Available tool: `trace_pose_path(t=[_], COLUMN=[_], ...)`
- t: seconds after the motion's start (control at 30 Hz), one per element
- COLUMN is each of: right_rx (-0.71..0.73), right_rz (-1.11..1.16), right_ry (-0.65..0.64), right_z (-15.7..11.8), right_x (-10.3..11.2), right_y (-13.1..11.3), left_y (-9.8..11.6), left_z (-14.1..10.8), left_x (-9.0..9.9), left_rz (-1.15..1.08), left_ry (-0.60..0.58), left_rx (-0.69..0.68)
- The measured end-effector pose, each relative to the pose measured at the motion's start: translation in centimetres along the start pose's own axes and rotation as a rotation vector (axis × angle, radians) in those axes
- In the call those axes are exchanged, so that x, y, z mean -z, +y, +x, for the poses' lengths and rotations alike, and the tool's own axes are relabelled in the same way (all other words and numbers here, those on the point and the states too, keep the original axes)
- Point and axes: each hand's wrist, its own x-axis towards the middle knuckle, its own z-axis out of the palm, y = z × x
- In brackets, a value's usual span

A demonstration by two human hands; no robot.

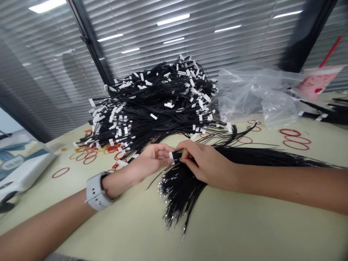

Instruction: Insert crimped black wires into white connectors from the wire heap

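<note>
My left hand (154, 159) pinches a small white connector (172, 158) between thumb and fingers. Close against it, my right hand (201, 159) has its thumb and fingertips closed on the black wires (177, 156) that run into this connector. Beneath my right hand lies a thick bundle of loose black wires (187, 188), its shiny metal-tipped ends fanned toward me. The bundle stretches away to the right, behind my right forearm. A large heap of black cables (160, 105) with white connectors rises just beyond both hands.
Red rubber bands (296, 139) lie on the pale table (130, 228), with more at left by the heap. Clear plastic bags (244, 94) and a pink cup with a red straw (318, 81) stand at back right. A white box-like device (27, 170) sits at far left. Window blinds close off the back.
</note>
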Motion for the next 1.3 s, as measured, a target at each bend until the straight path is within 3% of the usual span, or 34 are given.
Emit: trace_pose_path(t=[0.43, 0.77, 1.03, 1.3], right_rx=[-0.069, -0.01, -0.009, 0.298], right_rz=[0.013, 0.035, 0.008, -0.339], right_ry=[0.036, 0.013, -0.019, -0.01], right_z=[0.0, -0.1, 0.0, 0.5], right_x=[0.0, -0.1, -0.2, 1.0], right_y=[-0.2, -0.1, -0.3, 0.2], left_y=[-0.4, -0.5, -0.4, -0.1], left_z=[0.2, 0.1, -0.3, 0.3], left_x=[0.1, 0.3, -0.4, -0.3], left_rz=[-0.023, -0.055, 0.052, 0.039], left_ry=[-0.009, -0.032, -0.061, 0.044], left_rx=[-0.015, -0.014, -0.109, -0.149])
